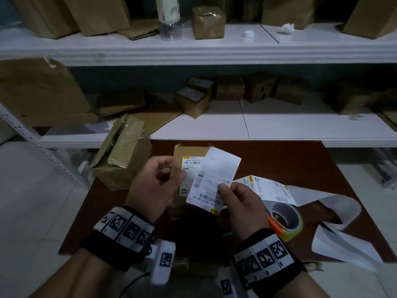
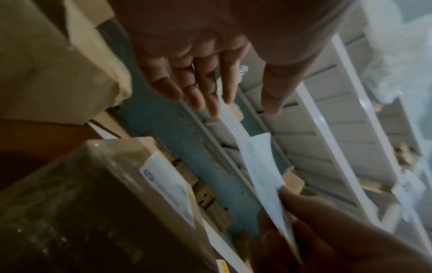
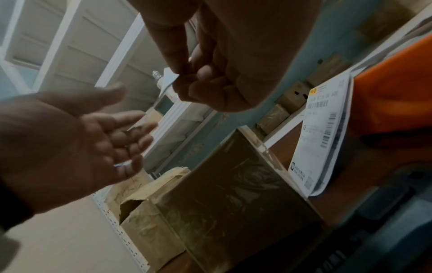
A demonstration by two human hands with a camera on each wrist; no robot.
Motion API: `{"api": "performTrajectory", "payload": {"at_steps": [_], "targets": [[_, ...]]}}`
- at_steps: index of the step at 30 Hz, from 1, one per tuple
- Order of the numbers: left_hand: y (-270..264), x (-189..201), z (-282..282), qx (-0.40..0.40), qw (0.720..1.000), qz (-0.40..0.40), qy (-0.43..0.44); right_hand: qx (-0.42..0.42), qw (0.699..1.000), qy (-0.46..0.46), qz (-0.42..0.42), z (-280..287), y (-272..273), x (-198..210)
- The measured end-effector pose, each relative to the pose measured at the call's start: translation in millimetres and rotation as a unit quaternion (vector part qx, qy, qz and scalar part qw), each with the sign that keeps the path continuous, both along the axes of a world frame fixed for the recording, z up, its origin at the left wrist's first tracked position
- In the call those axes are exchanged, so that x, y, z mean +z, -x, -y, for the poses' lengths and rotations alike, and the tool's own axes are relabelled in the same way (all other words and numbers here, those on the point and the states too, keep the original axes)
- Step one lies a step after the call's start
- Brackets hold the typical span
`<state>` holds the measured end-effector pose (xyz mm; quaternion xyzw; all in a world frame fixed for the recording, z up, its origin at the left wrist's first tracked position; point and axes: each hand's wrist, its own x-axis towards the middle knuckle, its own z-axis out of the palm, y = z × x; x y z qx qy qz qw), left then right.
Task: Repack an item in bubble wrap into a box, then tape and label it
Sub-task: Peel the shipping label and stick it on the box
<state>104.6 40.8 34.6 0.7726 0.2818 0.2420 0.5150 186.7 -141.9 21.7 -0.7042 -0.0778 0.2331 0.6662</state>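
My right hand (image 1: 223, 190) pinches the lower edge of a white shipping label (image 1: 214, 179) between thumb and forefinger and holds it up over the table. Right behind it stands a taped cardboard box (image 1: 189, 151) with another label (image 1: 191, 163) stuck on its top. My left hand (image 1: 174, 171) hovers just left of the held label, fingers relaxed, holding nothing. The left wrist view shows those fingers (image 2: 210, 88) straight and apart from the label (image 2: 261, 170). In the right wrist view the right hand (image 3: 187, 81) pinches the paper above the box (image 3: 233, 194).
A tape roll in an orange dispenser (image 1: 285, 220) lies right of my right hand, beside a strip of printed labels (image 1: 268, 188) and trailing white backing paper (image 1: 335, 214). A torn-open box (image 1: 122, 151) sits at the table's left. Shelves with cardboard boxes (image 1: 229, 87) rise behind.
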Motion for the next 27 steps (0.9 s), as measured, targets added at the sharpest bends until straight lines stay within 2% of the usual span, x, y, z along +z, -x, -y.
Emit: {"api": "performTrajectory", "payload": {"at_steps": [4,7,11,17,19,21,24,27], "targets": [[-3,-35,-21,-0.029,0.996,-0.065,0.053,-0.022,1.000,0.007,-0.019,-8,-7,-7],[-11,-40,-25,-0.079,0.988,-0.063,0.116,-0.031,0.999,0.035,-0.001,-11,-14,-7],[-18,-44,-33,-0.121,0.983,-0.093,0.103,-0.048,0.997,0.059,0.006,-18,-18,-8],[1,-54,-30,-0.145,0.981,-0.100,0.080,-0.037,0.997,0.074,-0.012,-26,-12,-14],[7,-55,-27,-0.135,0.982,-0.101,0.079,-0.032,0.997,0.067,-0.012,-27,-10,-16],[9,-49,-25,-0.081,0.991,-0.081,0.072,-0.029,0.998,0.060,-0.004,-30,-9,-18],[5,-30,-24,0.001,0.999,-0.035,0.007,-0.026,0.997,0.071,0.015,-35,-5,-23],[-2,-15,-19,-0.023,0.999,-0.008,0.046,-0.019,0.995,0.084,0.042,-39,-4,-29]]}}
